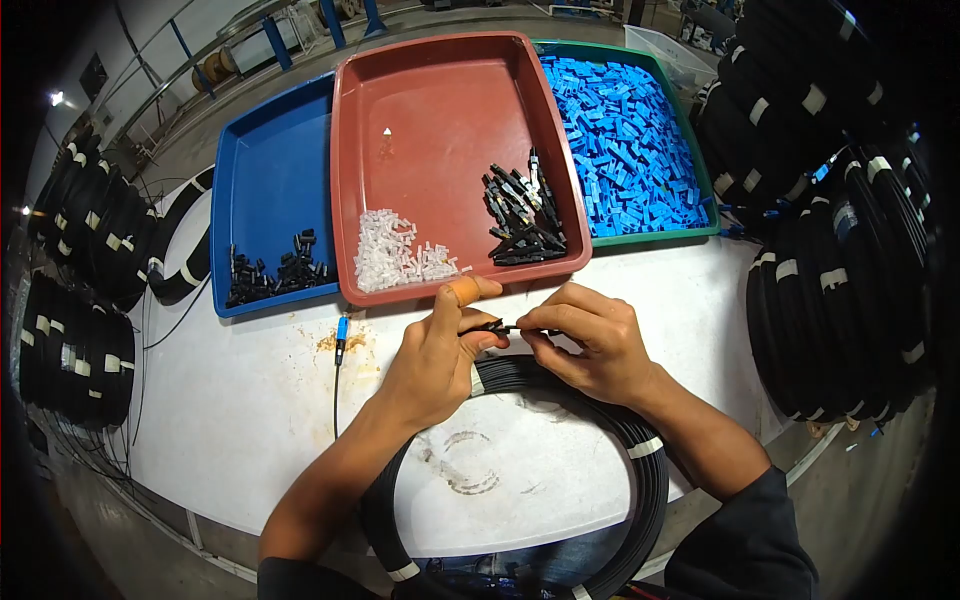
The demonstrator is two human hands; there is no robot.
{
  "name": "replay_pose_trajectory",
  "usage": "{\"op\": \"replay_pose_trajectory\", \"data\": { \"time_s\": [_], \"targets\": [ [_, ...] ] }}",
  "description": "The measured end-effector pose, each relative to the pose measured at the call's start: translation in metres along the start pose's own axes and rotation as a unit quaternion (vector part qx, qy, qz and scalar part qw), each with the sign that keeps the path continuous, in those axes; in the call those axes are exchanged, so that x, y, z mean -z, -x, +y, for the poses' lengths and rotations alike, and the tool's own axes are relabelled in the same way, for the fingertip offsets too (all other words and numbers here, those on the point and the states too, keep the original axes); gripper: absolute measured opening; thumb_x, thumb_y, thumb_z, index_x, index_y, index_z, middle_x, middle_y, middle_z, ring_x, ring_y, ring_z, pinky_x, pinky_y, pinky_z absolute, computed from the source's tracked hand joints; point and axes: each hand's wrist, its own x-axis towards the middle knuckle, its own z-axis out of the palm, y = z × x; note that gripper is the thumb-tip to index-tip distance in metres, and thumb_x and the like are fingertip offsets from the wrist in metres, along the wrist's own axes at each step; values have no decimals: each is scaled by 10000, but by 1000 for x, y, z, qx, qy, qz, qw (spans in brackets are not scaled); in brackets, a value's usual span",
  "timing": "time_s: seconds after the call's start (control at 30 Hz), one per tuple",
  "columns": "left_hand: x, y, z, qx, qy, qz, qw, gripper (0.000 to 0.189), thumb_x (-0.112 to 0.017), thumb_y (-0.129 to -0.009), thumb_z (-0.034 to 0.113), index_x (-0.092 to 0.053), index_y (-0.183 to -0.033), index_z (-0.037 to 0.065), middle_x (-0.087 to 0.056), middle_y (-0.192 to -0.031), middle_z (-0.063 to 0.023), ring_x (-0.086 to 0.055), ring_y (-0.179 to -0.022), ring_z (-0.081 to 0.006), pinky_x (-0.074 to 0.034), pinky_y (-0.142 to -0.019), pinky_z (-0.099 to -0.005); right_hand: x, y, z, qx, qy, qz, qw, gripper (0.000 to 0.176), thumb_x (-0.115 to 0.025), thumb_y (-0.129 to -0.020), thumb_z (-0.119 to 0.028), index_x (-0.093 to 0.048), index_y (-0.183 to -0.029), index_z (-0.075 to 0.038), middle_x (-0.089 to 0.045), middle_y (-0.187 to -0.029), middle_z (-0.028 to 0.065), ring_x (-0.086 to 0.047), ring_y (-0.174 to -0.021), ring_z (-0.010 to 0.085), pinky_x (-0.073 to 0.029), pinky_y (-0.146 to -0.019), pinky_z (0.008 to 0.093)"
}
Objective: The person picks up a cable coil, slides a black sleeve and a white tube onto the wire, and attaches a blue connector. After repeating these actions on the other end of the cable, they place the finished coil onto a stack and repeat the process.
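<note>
My left hand (440, 350) pinches a small black connector part (495, 326) at the end of a thin black cable, thumb up. My right hand (590, 340) grips the same piece from the right side; the fingers of both meet just in front of the red tray (440, 100). Beneath both hands lies a coil of black cable (640, 480) bound with white tape. The cable's other end, with a blue connector (342, 328), lies on the white table (250, 420) to the left.
The red tray holds a pile of clear small parts (395, 255) and black parts (520, 215). A blue tray (270, 160) holds black pieces; a green tray (640, 60) is full of blue housings (630, 140). Stacked cable coils (840, 250) stand right and left (80, 230).
</note>
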Motion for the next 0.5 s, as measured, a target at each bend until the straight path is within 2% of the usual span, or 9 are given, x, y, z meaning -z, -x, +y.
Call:
{"op": "replay_pose_trajectory", "data": {
  "time_s": [0.3,0.43,0.5],
  "targets": [
    [-2,0,-2,14,31,8,999,356,-570,-998,-18,-388,-1304,-20,-720,-951,-174,-741,-921,-225,-568,-841,-319,-1,1,0,1,-4,-10,1000,193,-805,-758,-11,-735,-935,-46,-676,-848,63,-688,-672,214,-554,-578,320],
    [0,1,2,14,4,-2,1000,367,-594,-997,15,-393,-1302,-11,-736,-962,-174,-734,-955,-227,-550,-857,-318,0,1,1,9,3,-9,1000,193,-836,-752,-41,-742,-920,-49,-681,-825,55,-687,-650,207,-551,-561,316],
    [2,1,3,22,-5,-9,1000,376,-618,-993,44,-397,-1293,-8,-742,-1021,-176,-723,-1000,-229,-532,-879,-313,0,1,0,22,9,-2,1000,192,-851,-749,-60,-744,-908,-48,-681,-802,55,-682,-627,201,-547,-541,310]
  ]
}}
